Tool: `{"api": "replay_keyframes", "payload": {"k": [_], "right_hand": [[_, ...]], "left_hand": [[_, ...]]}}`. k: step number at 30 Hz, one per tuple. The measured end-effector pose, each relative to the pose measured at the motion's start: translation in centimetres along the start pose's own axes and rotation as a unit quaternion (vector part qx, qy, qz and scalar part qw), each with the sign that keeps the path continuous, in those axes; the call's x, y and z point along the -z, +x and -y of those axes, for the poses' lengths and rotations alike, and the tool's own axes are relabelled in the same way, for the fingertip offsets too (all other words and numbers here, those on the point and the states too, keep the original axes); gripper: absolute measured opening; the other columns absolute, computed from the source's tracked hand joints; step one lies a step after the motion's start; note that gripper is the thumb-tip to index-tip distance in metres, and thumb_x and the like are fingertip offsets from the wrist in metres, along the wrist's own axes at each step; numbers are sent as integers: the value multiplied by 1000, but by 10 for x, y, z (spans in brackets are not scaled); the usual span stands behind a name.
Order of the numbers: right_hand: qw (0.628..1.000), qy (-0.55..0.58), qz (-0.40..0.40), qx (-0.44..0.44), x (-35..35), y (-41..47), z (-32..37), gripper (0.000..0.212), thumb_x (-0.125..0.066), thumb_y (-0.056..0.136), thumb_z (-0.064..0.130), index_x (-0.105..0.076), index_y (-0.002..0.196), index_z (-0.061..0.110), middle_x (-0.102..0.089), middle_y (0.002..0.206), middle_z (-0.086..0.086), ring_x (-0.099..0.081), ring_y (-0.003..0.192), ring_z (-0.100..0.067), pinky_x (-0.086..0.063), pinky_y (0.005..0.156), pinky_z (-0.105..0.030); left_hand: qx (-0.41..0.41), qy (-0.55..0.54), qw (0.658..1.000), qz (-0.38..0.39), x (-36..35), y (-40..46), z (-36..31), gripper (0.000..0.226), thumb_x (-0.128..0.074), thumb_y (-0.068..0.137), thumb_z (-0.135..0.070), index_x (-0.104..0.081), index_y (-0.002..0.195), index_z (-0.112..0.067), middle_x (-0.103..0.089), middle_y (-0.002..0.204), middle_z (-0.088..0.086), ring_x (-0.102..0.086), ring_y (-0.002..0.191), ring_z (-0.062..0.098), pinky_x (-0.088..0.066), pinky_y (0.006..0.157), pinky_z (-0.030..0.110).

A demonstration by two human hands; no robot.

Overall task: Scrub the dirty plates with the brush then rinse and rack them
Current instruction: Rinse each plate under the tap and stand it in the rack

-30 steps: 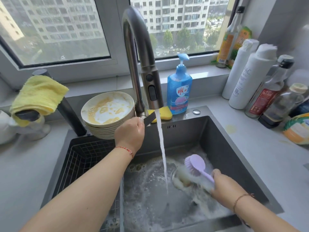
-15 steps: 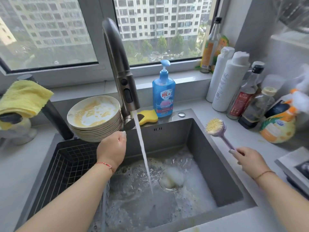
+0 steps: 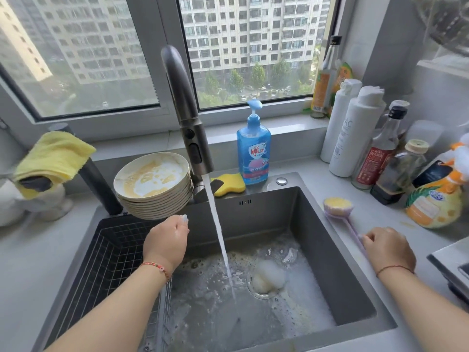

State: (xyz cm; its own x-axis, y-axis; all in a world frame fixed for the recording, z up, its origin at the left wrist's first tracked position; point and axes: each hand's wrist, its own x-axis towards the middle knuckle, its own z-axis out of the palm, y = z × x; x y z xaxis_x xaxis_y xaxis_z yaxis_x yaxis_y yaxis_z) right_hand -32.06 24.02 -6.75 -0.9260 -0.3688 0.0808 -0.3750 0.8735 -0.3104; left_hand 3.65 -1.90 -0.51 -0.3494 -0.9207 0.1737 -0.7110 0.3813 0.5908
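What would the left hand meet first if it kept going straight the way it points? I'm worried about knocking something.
Probably the stack of dirty plates, just beyond the left hand; depth is uncertain.

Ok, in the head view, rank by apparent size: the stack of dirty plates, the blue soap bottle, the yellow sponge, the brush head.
1. Stack of dirty cream plates
2. Blue pump soap bottle
3. Yellow sponge and the lilac brush's yellow-bristled head look alike; the sponge is partly hidden.

Matt brushed-metal sink [image 3: 317,224]; glossy ceramic plates [image 3: 154,184]; plastic brush [image 3: 338,208]; fuzzy yellow cloth [image 3: 54,154]; wire rack [image 3: 106,250]; spongy scourer [image 3: 229,184].
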Motion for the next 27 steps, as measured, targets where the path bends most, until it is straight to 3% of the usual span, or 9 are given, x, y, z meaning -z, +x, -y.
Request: {"api": "replay_keyframes", "payload": {"k": [5, 7, 9, 12, 16, 19, 21, 24, 27], "right_hand": [[984, 61, -151, 78, 15, -30, 40, 14, -65, 84, 14, -68, 90, 1, -62, 89, -26, -53, 86, -44, -46, 73, -46], [972, 118, -157, 128, 19, -56, 65, 20, -59, 89, 21, -66, 87, 2, -63, 84, -20, -54, 81, -41, -46, 70, -43], [955, 178, -141, 189, 23, -87, 92, 33, -46, 89, 33, -65, 85, 7, -63, 79, -12, -54, 76, -34, -45, 71, -36], [915, 282, -74, 278, 28, -148, 138, 27, -44, 85, 38, -63, 83, 19, -58, 76, 9, -52, 74, -16, -33, 70, -13], [863, 362, 96, 338, 16, -220, 205, 13, -49, 81, 44, -58, 80, 35, -54, 82, 23, -51, 77, -1, -39, 68, -11], [840, 414, 222, 272, 12, -237, 268, 11, -51, 86, 44, -57, 84, 35, -59, 86, 18, -55, 80, -4, -46, 70, -17], [823, 462, 277, 182, 7, -230, 313, 7, -53, 92, 36, -57, 94, 30, -62, 89, 11, -58, 86, -6, -51, 79, -26], [813, 480, 326, 50, -15, -203, 367, 39, -46, 95, 45, -47, 124, 20, -58, 109, 6, -56, 100, -11, -46, 90, -32], [798, 499, 335, -45, -47, -171, 399, 65, -43, 93, 56, -32, 142, 15, -48, 135, -3, -46, 120, -23, -38, 100, -38]], "left_hand": [[31, -42, 999, 8, 11, -4, 7, 38, -42, 102, -31, -64, 74, -17, -67, 72, -1, -62, 74, 20, -52, 73, 38], [66, -101, 993, 3, 17, -2, 11, 33, -46, 100, -28, -65, 75, -17, -69, 71, -1, -66, 75, 20, -55, 77, 40], [119, -181, 976, -21, 27, 1, 13, 30, -49, 99, -23, -64, 75, -16, -70, 72, 4, -70, 75, 22, -59, 77, 43], [199, -274, 937, -82, 43, 10, 20, 30, -50, 99, -20, -62, 73, -14, -71, 76, 11, -70, 74, 24, -60, 75, 39], [273, -373, 883, -77, 59, 41, 49, 32, -48, 99, -25, -55, 71, -11, -55, 59, -2, -53, 64, 20, -49, 71, 34], [271, -382, 883, -39, 69, 67, 62, 30, -46, 100, -32, -49, 74, -17, -45, 72, 0, -41, 83, 19, -45, 90, 44], [263, -393, 881, -5, 74, 83, 68, 29, -43, 102, -35, -52, 83, -16, -49, 79, -2, -42, 92, 20, -38, 90, 39], [260, -400, 878, 32, 74, 104, 75, 26, -39, 104, -35, -54, 110, -14, -58, 105, -3, -47, 107, 17, -34, 94, 32], [265, -401, 874, 68, 69, 126, 84, 44, -37, 104, -38, -53, 132, -9, -62, 126, 3, -54, 116, 21, -42, 100, 36]]}}
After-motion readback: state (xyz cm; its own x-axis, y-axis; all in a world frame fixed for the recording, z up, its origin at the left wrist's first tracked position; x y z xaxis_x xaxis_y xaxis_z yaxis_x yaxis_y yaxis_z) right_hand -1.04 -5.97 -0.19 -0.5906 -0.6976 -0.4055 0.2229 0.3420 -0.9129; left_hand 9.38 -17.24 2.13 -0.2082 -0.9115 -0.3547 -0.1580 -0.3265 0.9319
